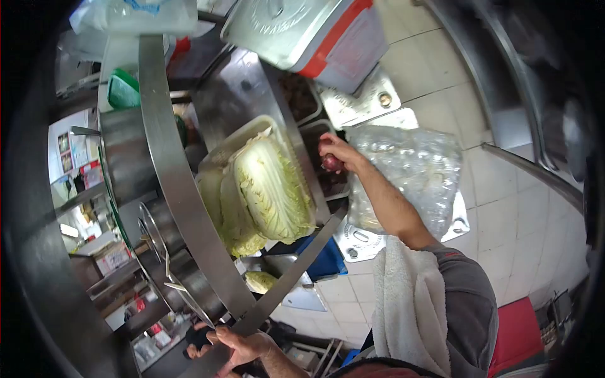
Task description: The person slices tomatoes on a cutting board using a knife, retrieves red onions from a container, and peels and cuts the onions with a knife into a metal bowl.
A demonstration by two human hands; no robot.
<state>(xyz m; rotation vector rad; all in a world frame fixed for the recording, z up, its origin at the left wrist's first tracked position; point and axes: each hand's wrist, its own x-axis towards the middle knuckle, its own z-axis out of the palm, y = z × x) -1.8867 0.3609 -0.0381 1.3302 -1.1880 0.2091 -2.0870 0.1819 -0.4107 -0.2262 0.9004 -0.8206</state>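
Observation:
My right hand (343,154) is closed around small red onions (331,162), over a dark container (313,130) beside the steel counter. At the bottom of the view, my left hand (244,348) has its fingers wrapped round a slanting metal bar (296,274) of the shelf frame. Between the hands, a large napa cabbage (271,189) lies in a pale plastic tub (259,126) with more cabbage under it. A smaller cabbage piece (260,281) sits lower down in a metal tray.
A lidded box with a red band (334,38) stands at the top. A clear plastic bundle (409,170) lies on metal lids (359,242) to the right. A steel shelf edge (173,170) runs along the left, with large pots (129,151) behind it. Another person (198,337) is partly visible beyond.

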